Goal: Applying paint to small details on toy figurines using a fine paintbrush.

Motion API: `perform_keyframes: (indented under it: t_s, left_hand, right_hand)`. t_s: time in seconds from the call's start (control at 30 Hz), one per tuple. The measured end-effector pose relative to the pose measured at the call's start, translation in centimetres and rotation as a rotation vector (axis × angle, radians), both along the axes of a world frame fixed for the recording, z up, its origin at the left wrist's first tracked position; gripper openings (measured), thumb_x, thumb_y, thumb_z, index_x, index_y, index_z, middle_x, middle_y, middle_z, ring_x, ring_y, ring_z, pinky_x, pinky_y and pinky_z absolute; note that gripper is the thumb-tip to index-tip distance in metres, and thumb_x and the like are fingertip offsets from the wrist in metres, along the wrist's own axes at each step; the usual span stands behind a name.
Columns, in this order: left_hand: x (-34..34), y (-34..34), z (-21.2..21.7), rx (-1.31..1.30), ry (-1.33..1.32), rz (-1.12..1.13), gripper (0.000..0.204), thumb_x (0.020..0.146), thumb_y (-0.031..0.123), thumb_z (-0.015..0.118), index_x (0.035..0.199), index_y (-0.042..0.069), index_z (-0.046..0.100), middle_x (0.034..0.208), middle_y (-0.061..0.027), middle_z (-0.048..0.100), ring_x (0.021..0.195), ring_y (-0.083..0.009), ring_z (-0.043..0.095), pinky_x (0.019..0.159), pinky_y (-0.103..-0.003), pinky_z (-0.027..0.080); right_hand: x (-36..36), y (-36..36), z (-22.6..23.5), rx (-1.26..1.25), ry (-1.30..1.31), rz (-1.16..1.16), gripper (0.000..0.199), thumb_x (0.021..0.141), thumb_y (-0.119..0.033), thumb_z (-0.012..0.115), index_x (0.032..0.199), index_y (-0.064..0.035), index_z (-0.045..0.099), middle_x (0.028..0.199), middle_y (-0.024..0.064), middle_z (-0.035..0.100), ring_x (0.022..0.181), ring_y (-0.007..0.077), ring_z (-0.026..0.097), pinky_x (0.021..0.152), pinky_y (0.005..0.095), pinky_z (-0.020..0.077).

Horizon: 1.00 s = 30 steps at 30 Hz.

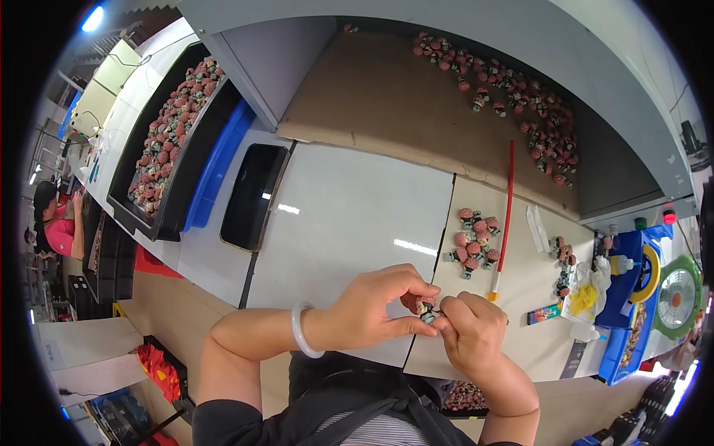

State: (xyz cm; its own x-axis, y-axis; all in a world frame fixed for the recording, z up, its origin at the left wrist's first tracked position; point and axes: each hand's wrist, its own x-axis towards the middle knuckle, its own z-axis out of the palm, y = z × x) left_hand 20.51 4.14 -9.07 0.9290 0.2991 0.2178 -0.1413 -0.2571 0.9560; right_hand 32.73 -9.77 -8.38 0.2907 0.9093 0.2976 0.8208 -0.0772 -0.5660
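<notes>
From the head view, a small pink-topped figure (426,308) sits above the surface (349,223), pinched in the grip of the left hand (370,306); what the curled right hand (474,331) pinches cannot be told. Likely light and stiff, it suits holding by the head.

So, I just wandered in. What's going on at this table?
Someone is handling a small pink-topped figurine with bare hands. The left hand holds it between thumb and fingers; the right hand is curled against it, though whether it has a grip too is unclear. A cluster of similar figurines lies beside a thin red-handled brush. More fill a rectangular black tray at left, and others lie scattered inside the open-fronted grey booth.
</notes>
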Motion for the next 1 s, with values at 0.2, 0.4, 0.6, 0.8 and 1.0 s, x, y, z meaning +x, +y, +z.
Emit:
perform_keyframes:
  t_s: [0.2,0.4,0.6,0.8,1.0]
  left_hand:
    - [-0.5,0.2,0.3,0.037,0.025,0.004,0.041,0.065,0.016,0.076,0.097,0.0,0.058,0.08,-0.0089,0.058,0.07,-0.0166,0.058,0.064,-0.026,0.049]
    - [0.2,0.3,0.7,0.06,0.052,-0.026,0.04,0.064,0.011,0.076,0.098,-0.001,0.057,0.081,-0.0091,0.057,0.071,-0.0166,0.058,0.065,-0.026,0.049]
    - [0.3,0.0,-0.7,-0.117,0.046,-0.005,0.037,0.067,0.001,0.07,0.101,0.0,0.056,0.089,-0.0096,0.056,0.079,-0.0167,0.057,0.07,-0.028,0.049]
    - [0.4,-0.4,-1.2,-0.211,0.067,0.011,0.038,0.073,0.006,0.068,0.105,0.0,0.05,0.09,-0.0062,0.051,0.084,-0.0175,0.057,0.076,-0.029,0.047]
    - [0.2,-1.0,-0.7,-0.201,0.037,-0.019,0.037,0.073,0.007,0.069,0.104,0.0,0.05,0.09,-0.006,0.051,0.082,-0.0171,0.057,0.077,-0.029,0.046]
  right_hand:
    - [-0.4,0.2,-0.1,0.003,0.023,-0.009,0.031,0.081,-0.034,0.054,0.071,-0.0049,0.052,0.056,0.0075,0.045,0.047,0.0264,0.046,0.042,0.0355,0.0347]
    - [0.0,0.1,-0.1,0.009,-0.022,-0.042,0.025,0.07,-0.027,0.066,0.067,-0.0089,0.05,0.055,0.0038,0.044,0.046,0.0219,0.047,0.041,0.0321,0.0368]
    - [1.9,-0.7,2.1,0.14,0.191,-0.222,0.016,0.073,-0.014,0.067,0.079,-0.0039,0.056,0.062,0.0079,0.055,0.05,0.0188,0.054,0.044,0.029,0.0409]
    - [8.5,-13.2,7.5,0.796,-0.122,-0.982,0.012,0.085,-0.01,0.053,0.08,-0.0014,0.061,0.068,0.0033,0.057,0.04,0.0023,0.037,0.035,0.0171,0.0243]
    - [23.0,-30.2,2.2,0.068,-0.181,-1.293,0.023,0.082,-0.021,0.059,0.085,0.0025,0.062,0.074,0.0049,0.062,0.068,0.0108,0.056,0.064,0.025,0.0438]
